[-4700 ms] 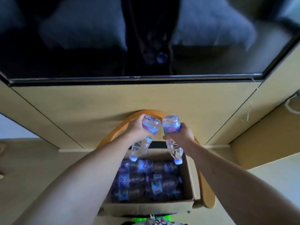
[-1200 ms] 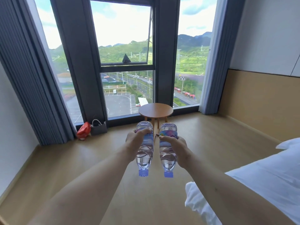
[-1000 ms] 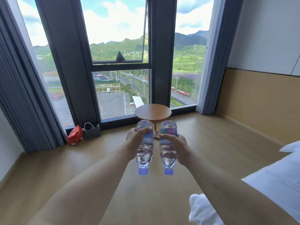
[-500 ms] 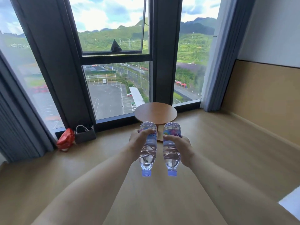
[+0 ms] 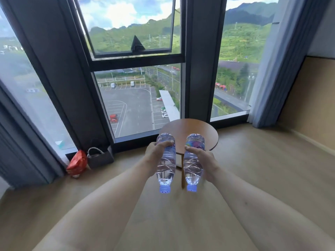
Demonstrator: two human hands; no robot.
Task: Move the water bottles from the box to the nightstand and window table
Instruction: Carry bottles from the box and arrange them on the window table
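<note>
Ahead, the round table [image 5: 197,131] is lying just past both bottles — the left hand [image 5: 154,157] is wrapping one bottle [image 5: 166,165], the right hand [image 5: 204,160] the other bottle [image 5: 193,163], caps pointing down toward the floor, so each is needing a flip upright.

Your two water bottles [image 5: 166,161] [image 5: 193,160] are clear, glossy plastic with ribbed walls and matt blue plastic caps (the right one shows a shiny printed label). The round counter [image 5: 197,130] ahead of you is smooth wood with a soft sheen. The floor [image 5: 262,169] looks like matt pale wood. Curtains [image 5: 277,69] are matt grey cloth; the window frame [image 5: 137,60] is dark and matt.
</note>
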